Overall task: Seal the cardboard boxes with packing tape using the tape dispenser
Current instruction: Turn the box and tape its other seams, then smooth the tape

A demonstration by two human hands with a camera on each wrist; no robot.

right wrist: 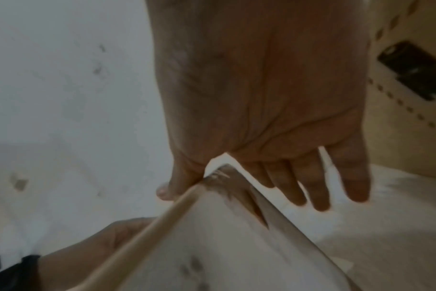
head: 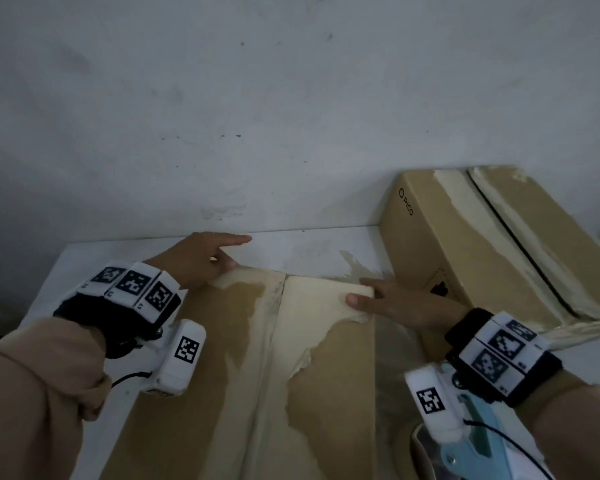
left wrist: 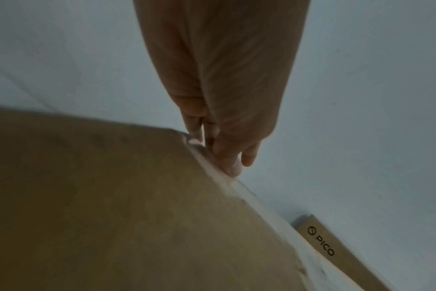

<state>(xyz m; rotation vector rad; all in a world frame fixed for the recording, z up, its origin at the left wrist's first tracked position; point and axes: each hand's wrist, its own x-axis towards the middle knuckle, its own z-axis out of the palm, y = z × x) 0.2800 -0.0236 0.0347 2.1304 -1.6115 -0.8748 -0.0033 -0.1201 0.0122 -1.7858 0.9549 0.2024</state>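
Head view: my left hand (head: 201,259) and right hand (head: 392,301) each pinch the near cardboard box's (head: 222,375) far flap corners on the tabletop (head: 312,247); blue tape dispenser (head: 475,441) sits under my right wrist.

Two cardboard boxes, one at frame centre (head: 243,358) and one at right (head: 482,244); two hands, left (head: 201,261) and right (head: 402,303); one blue tape dispenser (head: 471,441), lower right.
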